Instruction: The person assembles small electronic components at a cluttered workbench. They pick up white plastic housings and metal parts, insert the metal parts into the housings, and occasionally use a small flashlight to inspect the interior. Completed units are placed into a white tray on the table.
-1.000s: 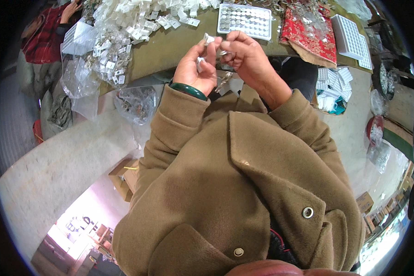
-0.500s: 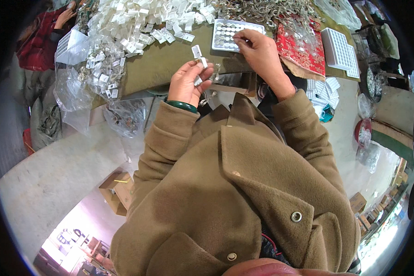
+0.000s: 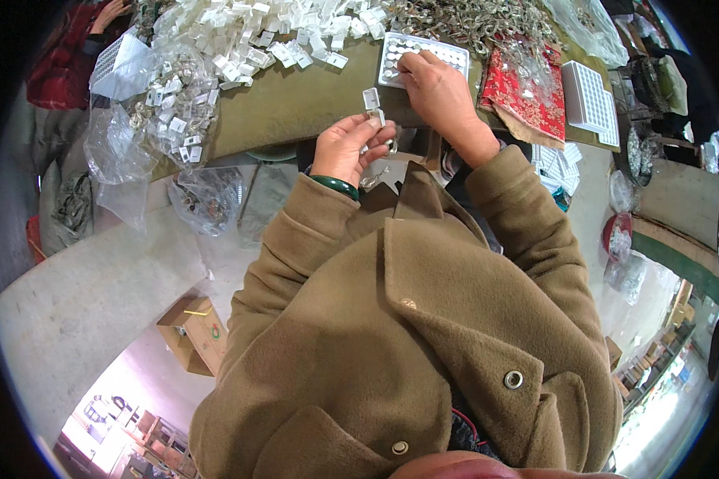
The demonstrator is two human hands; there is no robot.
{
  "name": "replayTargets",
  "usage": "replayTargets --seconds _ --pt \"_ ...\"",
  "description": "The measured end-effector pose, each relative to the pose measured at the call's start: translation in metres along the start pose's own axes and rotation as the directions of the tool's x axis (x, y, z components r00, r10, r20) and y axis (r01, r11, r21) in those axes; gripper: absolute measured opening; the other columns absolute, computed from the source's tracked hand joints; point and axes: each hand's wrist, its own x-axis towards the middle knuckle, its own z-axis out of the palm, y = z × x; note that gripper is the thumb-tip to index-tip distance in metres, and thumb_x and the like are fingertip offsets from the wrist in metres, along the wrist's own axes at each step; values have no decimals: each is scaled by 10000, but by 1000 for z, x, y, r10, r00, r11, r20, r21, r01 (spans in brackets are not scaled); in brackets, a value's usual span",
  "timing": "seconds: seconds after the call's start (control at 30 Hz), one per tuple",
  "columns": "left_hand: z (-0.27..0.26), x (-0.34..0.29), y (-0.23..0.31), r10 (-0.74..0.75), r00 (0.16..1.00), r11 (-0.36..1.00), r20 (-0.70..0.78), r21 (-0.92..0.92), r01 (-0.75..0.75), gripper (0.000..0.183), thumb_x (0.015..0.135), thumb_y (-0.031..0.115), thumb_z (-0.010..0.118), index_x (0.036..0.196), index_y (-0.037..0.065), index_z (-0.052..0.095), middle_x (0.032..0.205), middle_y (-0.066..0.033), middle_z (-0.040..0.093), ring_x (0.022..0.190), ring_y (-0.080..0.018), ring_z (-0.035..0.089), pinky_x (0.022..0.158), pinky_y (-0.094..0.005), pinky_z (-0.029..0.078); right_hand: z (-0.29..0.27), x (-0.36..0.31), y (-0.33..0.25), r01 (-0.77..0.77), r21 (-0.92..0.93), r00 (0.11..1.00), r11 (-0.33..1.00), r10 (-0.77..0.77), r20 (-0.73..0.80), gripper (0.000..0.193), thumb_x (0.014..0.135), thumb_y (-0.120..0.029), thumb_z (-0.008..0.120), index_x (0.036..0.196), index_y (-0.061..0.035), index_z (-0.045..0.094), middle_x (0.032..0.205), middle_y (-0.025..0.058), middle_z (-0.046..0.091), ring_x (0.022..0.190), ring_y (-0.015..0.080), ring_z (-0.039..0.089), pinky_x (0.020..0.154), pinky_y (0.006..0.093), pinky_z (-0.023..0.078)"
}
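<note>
My left hand [image 3: 343, 152] is closed on a small white plastic case [image 3: 372, 102] whose lid stands open, in front of the table edge. Other small pieces show between its lower fingers, too small to make out. My right hand [image 3: 442, 94] reaches over a white tray [image 3: 385, 77] with rows of small round silvery discs [image 3: 454, 57], which look like button cells. Its thumb and fingertips are pinched together at the tray's left half. Whatever is between them is hidden.
A heap of white plastic cases [image 3: 256, 32] covers the table's far left, with metal pieces [image 3: 471, 20] beside it. A bag of cases [image 3: 172, 128] lies at the left edge. To the right are a red patterned cloth [image 3: 527, 88] and stacked white trays [image 3: 587, 96]. Another person's hand [image 3: 110, 14] shows far left.
My left hand has moved right with the open case, closer to the tray. My right hand has shifted slightly left over the discs. The view has also shifted a little.
</note>
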Motion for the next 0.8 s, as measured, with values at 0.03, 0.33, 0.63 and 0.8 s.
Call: replayTargets --seconds 0.03,0.33,0.63,0.8 --pt "-1 0 1 1 1000 999 5 -36 -1 208 951 103 545 1118 -14 590 1053 -127 677 899 -135 677 671 -199 576 0 1 1 1 23 1000 1000 -1 -17 104 851 -142 587 908 -79 647 857 138 635 785 358 630 671 445 508" --pt "-8 4 10 42 999 988 19 -146 -39 229 956 76 525 1145 -51 553 1097 -165 654 975 -183 670 699 -214 590 8 10 0 51 40 996 998 -53 69 141 828 -141 606 902 -44 677 835 170 653 793 374 636 707 448 506" --pt "-5 5 15 124 992 991 38 -61 -121 255 945 73 550 1174 -39 555 1073 -154 665 931 -160 679 691 -199 586 -10 16 -6 167 89 983 982 -173 60 142 815 -149 642 856 -19 604 796 160 623 728 347 631 630 411 499" --pt "-5 2 13 160 985 987 70 12 -161 271 931 85 580 1175 -31 588 1038 -111 673 913 -153 676 663 -197 568 -26 -6 -28 86 344 981 935 -140 137 143 812 -130 651 853 -18 572 776 144 608 703 333 620 619 395 488"
